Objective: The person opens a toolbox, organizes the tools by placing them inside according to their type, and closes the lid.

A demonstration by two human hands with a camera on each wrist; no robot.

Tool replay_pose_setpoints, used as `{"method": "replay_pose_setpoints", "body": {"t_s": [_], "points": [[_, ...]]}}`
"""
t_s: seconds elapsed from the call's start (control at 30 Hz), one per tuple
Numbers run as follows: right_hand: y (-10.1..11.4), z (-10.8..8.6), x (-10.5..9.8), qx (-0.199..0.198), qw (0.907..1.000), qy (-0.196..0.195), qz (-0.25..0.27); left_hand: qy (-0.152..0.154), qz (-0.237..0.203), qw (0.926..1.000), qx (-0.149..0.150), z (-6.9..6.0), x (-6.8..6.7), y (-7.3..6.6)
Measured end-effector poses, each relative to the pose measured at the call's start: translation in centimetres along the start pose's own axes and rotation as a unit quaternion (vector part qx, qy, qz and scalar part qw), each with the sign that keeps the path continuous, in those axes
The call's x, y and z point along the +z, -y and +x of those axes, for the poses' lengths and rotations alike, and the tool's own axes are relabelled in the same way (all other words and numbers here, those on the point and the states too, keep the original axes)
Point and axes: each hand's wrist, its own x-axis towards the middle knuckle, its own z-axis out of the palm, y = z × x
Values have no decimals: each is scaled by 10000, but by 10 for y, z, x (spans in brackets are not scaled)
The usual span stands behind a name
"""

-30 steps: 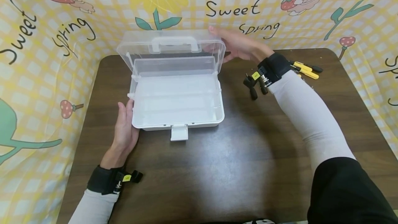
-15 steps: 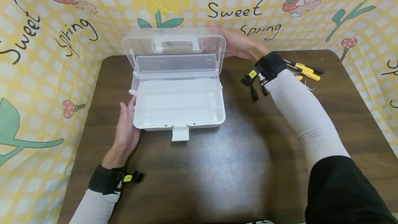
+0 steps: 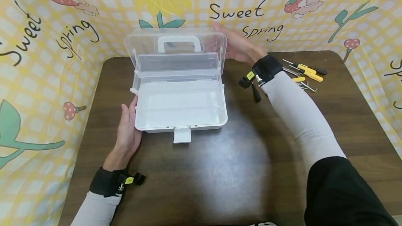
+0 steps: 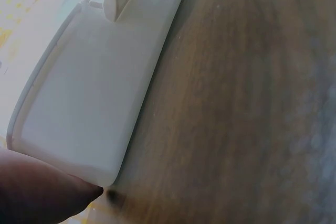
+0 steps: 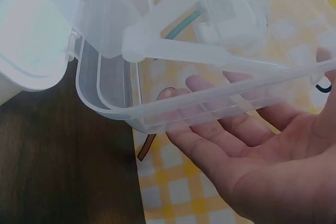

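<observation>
A white box [image 3: 182, 105] with its clear lid [image 3: 144, 43] raised lies on the table, front latch [image 3: 182, 135] folded down. Inside the lid is a white handle [image 3: 179, 39]; a clear inner panel [image 3: 177, 62] stands below it. My left hand [image 3: 127, 132] rests along the box's left side, fingers fairly straight. In the left wrist view it touches the end of the white box wall [image 4: 89, 93]. My right hand [image 3: 240, 46] holds the lid at its right side; in the right wrist view several fingers [image 5: 202, 145] show behind the clear plastic, bent slightly around it.
Yellow-and-black screwdrivers [image 3: 309, 74] and small metal tools [image 3: 309, 86] lie on the dark wooden table [image 3: 238, 156], right of my right wrist. A black-handled item [image 3: 255, 93] lies beside that wrist. A patterned yellow cloth [image 3: 103, 6] hangs behind and on both sides.
The lid and inner panel have tilted slightly farther back, with my right hand at the lid. My right forearm has shifted left, uncovering more of the tools. My left hand stays at the box's side.
</observation>
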Motion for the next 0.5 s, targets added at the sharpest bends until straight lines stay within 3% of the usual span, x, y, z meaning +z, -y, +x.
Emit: {"method": "replay_pose_setpoints", "body": {"t_s": [0.23, 0.5], "points": [[-2, 5, -2, 173, 9989, -261, 343, 42, -7, 10000, 57, 0, -1, 0], [-7, 13, -4, 360, 9976, -120, 577, 117, -76, 9998, 148, 0, -1, 0]]}}
